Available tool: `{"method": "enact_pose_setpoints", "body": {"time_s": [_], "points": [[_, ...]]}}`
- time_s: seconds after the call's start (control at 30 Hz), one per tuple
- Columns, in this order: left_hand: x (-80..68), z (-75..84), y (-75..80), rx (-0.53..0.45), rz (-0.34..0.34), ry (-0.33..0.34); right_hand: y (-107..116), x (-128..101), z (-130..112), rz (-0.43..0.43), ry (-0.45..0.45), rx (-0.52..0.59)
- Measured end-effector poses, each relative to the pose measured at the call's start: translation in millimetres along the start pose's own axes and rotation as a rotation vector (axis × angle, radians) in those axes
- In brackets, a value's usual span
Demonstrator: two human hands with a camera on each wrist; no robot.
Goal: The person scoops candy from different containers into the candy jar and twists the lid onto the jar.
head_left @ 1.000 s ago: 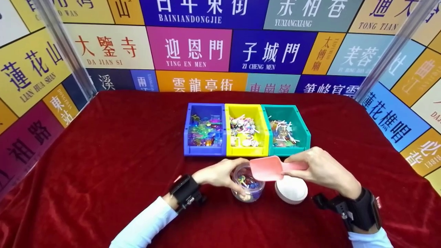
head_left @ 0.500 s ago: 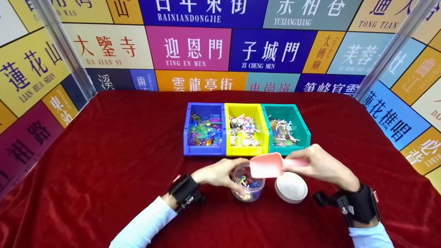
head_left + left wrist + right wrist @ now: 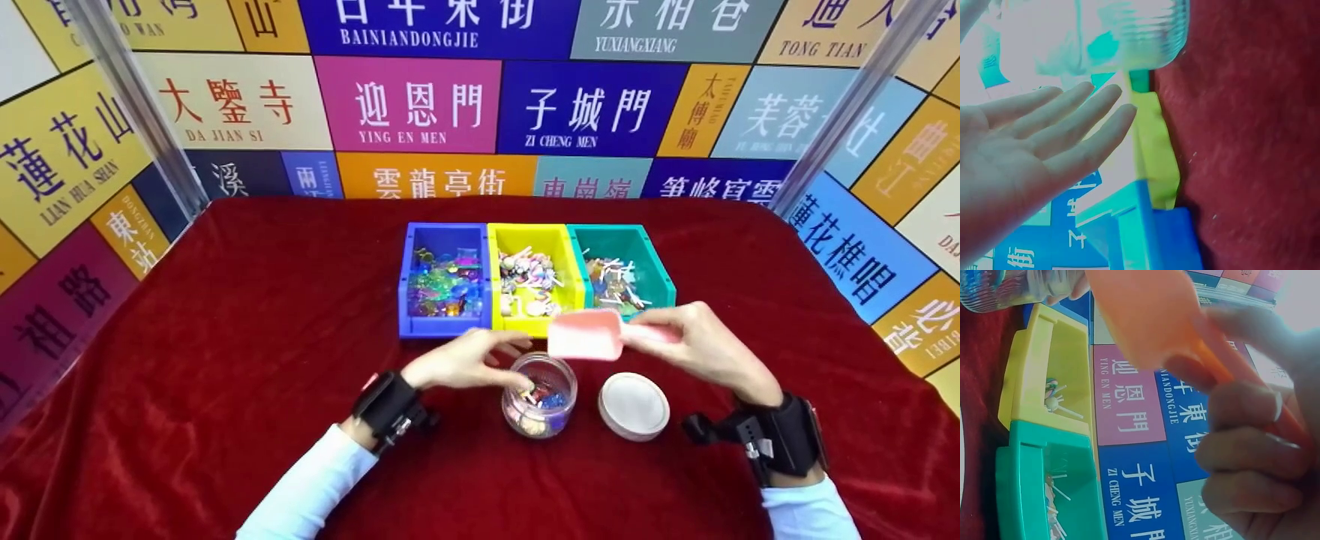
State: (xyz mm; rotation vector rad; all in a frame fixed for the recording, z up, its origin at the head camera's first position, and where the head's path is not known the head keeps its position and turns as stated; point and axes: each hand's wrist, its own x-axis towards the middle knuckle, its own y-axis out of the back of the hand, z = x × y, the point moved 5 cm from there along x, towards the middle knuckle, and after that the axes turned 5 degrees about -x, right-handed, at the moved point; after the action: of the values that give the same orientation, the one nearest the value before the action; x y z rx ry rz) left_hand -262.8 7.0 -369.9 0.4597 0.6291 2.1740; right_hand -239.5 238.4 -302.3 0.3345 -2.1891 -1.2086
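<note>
left grip [image 3: 466,361]: wide, my fingers apart beside the clear jar [image 3: 551,431], thumb over its mouth in the head view; whether they touch, i cannot tell.
right grip [image 3: 709,346]: holding the pink scoop [image 3: 583,334] by its handle, blade raised at the jar's far rim.
clear jar: upright and uncapped on my red-draped counter [image 3: 285,300], small colorful charms inside.
white lid [image 3: 634,405]: just right of the jar.
blue bin [image 3: 441,328], yellow bin [image 3: 514,324], green bin [image 3: 661,283]: side by side behind, holding charms.

The jar [image 3: 561,414] looks clear and glossy, with a smooth plastic scoop [image 3: 585,334] near it, smooth plastic bins [image 3: 525,236] behind it and velvety cloth [image 3: 465,480] beneath it.
</note>
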Motion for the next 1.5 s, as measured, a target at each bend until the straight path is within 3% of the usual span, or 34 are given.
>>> {"method": "enact_pose_setpoints", "body": {"time_s": [0.17, 0.3, 0.43, 0.63, 0.83, 0.93, 1.03, 1.23, 1.5], "points": [[-3.8, -4.1, 20.0, 0.005, 0.162, -0.026, 5.9, 0.7, 11.4, 0.13, -0.09, -0.055], [-8.5, -11.7, 37.5, 0.016, 0.322, -0.011, 8.4, -0.3, 23.4, 0.169, -0.187, -0.091], [-16.3, -21.8, 55.7, 0.05, 0.513, 0.039, 8.9, 0.5, 37.4, 0.171, -0.283, -0.107], [-33.4, -31.7, 78.8, 0.184, 0.822, 0.123, 13.5, 6.3, 58.0, 0.191, -0.379, -0.188], [-42.9, -39.7, 87.7, 0.292, 0.988, 0.188, 10.8, 15.1, 65.0, 0.097, -0.381, -0.311], [-43.8, -42.9, 90.4, 0.312, 1.023, 0.178, 8.2, 18.3, 66.5, 0.053, -0.406, -0.354], [-44.1, -49.8, 94.0, 0.294, 1.029, 0.214, 5.4, 21.5, 67.6, 0.021, -0.423, -0.399], [-45.2, -65.6, 97.4, 0.241, 0.951, 0.353, -4.7, 27.6, 69.9, -0.017, -0.434, -0.446], [-40.6, -66.5, 97.4, 0.259, 0.868, 0.34, -9.9, 38.2, 73.3, -0.051, -0.529, -0.42]]}}
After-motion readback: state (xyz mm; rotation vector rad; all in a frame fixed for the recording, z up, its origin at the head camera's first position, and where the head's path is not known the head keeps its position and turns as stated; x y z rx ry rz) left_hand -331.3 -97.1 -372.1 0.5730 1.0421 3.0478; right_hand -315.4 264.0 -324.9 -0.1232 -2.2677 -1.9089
